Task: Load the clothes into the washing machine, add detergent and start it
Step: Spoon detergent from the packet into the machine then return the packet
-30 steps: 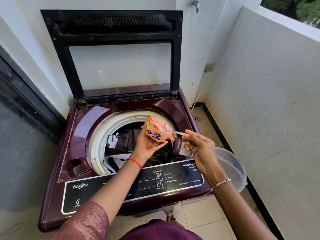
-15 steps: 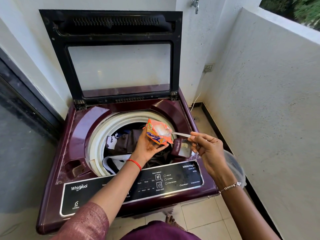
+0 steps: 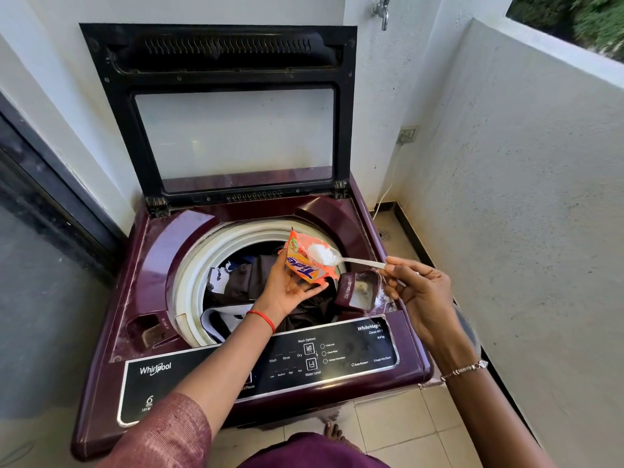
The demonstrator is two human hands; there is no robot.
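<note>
A maroon top-load washing machine point(image 3: 111, 332) stands with its black-framed lid point(image 3: 233, 106) raised against the wall. Dark and white clothes point(image 3: 243, 278) fill the drum. My left hand point(image 3: 290, 288) holds an orange detergent packet point(image 3: 304, 265) over the drum's right side. My right hand point(image 3: 418, 295) pinches the handle of a white spoon point(image 3: 358, 262) heaped with white powder, its bowl just outside the packet's mouth. Below the spoon, the detergent tray point(image 3: 361, 288) at the drum's right edge stands open, with some powder in it.
The black control panel point(image 3: 337, 356) runs along the machine's front edge. A clear plastic tub point(image 3: 467, 329) sits on the tiled floor right of the machine, against the white parapet wall point(image 3: 523, 197). A tap point(image 3: 383, 11) and a wall socket point(image 3: 407, 134) are behind.
My right hand has drawn the spoon out of the packet to the right; the heaped powder now shows outside the packet's mouth. My left hand and the packet stayed nearly still.
</note>
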